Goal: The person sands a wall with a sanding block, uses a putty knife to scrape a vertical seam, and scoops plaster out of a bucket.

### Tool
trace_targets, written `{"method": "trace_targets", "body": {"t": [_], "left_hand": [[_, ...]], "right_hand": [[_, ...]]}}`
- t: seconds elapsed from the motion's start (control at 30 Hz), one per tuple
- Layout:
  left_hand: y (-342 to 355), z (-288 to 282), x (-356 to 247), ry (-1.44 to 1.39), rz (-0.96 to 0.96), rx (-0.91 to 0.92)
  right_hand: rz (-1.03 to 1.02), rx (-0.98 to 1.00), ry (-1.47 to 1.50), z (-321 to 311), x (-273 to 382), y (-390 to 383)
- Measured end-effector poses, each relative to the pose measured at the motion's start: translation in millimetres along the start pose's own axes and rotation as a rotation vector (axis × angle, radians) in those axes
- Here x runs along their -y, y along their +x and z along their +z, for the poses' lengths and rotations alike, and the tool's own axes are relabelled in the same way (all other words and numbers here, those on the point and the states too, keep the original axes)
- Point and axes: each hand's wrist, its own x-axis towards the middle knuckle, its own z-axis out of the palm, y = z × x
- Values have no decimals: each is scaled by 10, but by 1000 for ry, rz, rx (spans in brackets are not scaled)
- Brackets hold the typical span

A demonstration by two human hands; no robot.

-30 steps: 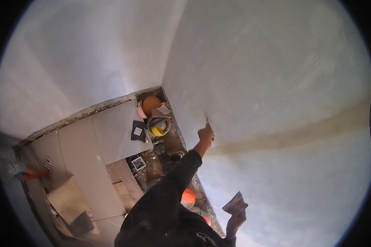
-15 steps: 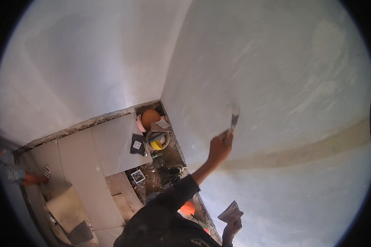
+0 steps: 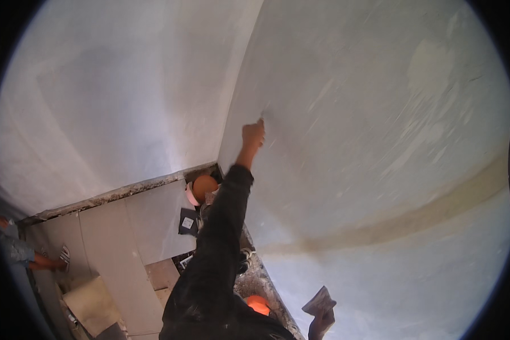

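My left hand [image 3: 254,133] is closed on a narrow scraper-like tool [image 3: 262,118], mostly hidden by the hand, against the right-hand plastered wall [image 3: 368,113], a little right of the corner. At the lower right, my right hand [image 3: 323,317] grips a flat, wedge-shaped greyish piece [image 3: 317,300], its material unclear, held low in front of the wall. The wall has pale streaks and a curved yellowish-brown band [image 3: 413,218] across its lower part.
Cardboard-like boards [image 3: 113,260] cover the floor. An orange-brown round item [image 3: 205,186], a black packet [image 3: 188,221], shoes and an orange container [image 3: 258,305] lie along the right wall's foot, partly behind my arm. Another person's leg and sandal [image 3: 62,260] show at far left.
My left hand first moved right along the wall, then up and left toward the corner, with the tool. My right hand has dipped slightly. The floor sits lower in the view.
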Motion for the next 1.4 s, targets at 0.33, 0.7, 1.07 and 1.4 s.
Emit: {"method": "trace_targets", "body": {"t": [0.33,0.7,1.07,1.4], "left_hand": [[-2583,285,1041,399,330,222],[-1318,1066,-2517,448,1225,72],[-1338,567,-647,390,1197,106],[-1741,2110,-5265,537,1317,58]], "right_hand": [[-58,-33,61,230,-170,171],[-128,19,27,284,-209,395],[-58,39,142,403,-258,457],[-103,29,209,417,-298,515]]}}
